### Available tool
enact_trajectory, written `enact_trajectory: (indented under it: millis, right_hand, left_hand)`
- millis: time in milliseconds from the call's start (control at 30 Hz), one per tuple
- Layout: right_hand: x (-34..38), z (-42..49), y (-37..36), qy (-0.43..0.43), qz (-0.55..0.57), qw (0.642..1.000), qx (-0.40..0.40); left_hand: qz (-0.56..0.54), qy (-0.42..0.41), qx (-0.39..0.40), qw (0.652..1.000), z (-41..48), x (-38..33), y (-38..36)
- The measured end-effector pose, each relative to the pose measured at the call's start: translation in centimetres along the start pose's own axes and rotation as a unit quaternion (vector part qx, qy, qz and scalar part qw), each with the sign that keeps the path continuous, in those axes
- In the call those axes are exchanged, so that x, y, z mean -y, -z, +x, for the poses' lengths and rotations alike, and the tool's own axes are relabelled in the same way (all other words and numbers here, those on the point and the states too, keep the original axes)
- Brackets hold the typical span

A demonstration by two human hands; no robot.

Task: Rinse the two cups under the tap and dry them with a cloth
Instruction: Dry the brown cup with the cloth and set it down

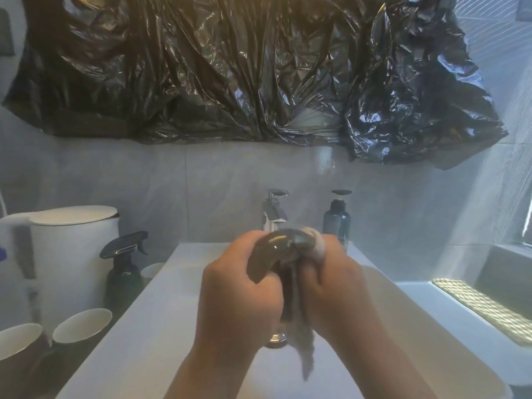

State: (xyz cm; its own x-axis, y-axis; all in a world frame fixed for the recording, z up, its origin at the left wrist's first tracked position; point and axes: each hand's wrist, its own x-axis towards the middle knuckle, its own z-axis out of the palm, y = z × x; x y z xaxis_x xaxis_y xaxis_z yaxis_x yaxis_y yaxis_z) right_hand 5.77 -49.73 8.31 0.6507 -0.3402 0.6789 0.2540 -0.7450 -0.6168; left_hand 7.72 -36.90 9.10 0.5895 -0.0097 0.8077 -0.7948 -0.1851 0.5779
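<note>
Over the white sink [149,318], my left hand [239,295] grips a dark grey cup [273,251] tilted on its side. Against the cup's right side, my right hand [334,283] holds a grey cloth [299,335]; a pale bunch of it shows at the cup's top and its tail hangs down between my wrists. The cup's mouth is hidden by the cloth and my fingers. The chrome tap [274,210] stands behind my hands, and I see no water running. Two dark cups with white insides [82,323] [17,341] stand on the counter at the lower left.
Left of the sink stand a dark spray bottle [123,269], a white lidded container [74,254] and a small white cup [152,269]. A blue pump bottle [337,221] stands right of the tap. Black plastic sheeting [230,67] covers the wall above. The drain [277,338] is below my hands.
</note>
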Motion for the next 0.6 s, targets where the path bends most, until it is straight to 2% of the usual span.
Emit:
enact_trajectory:
  millis: [67,100,200,333,433,500,600]
  right_hand:
    - [0.3,-0.2,-0.7,-0.045,0.061,0.997,0.016]
    - [0.4,-0.2,-1.0,-0.06,0.087,0.994,0.035]
    - [0.3,-0.2,-0.4,-0.068,0.071,0.991,0.086]
    - [0.6,-0.3,1.6,-0.009,0.022,0.984,0.178]
    - [0.7,-0.1,2.4,-0.012,0.058,0.963,0.264]
    - [0.6,-0.1,2.2,0.003,0.034,0.97,0.239]
    - [1.0,0.0,1.8,0.039,-0.099,0.982,0.158]
  left_hand:
    - [-0.024,0.019,-0.052,0.998,0.2,-0.2,0.2]
    - [-0.035,0.037,-0.052,0.997,0.3,-0.1,0.4]
    - [-0.012,0.098,0.049,0.994,0.9,0.6,1.0]
    - [-0.003,0.102,0.19,0.976,0.9,0.9,1.0]
    - [-0.007,0.094,0.212,0.973,0.9,0.9,1.4]
    - [-0.023,0.092,0.209,0.973,1.1,0.8,1.7]
    - [-0.043,0.076,0.217,0.972,1.0,0.3,1.6]
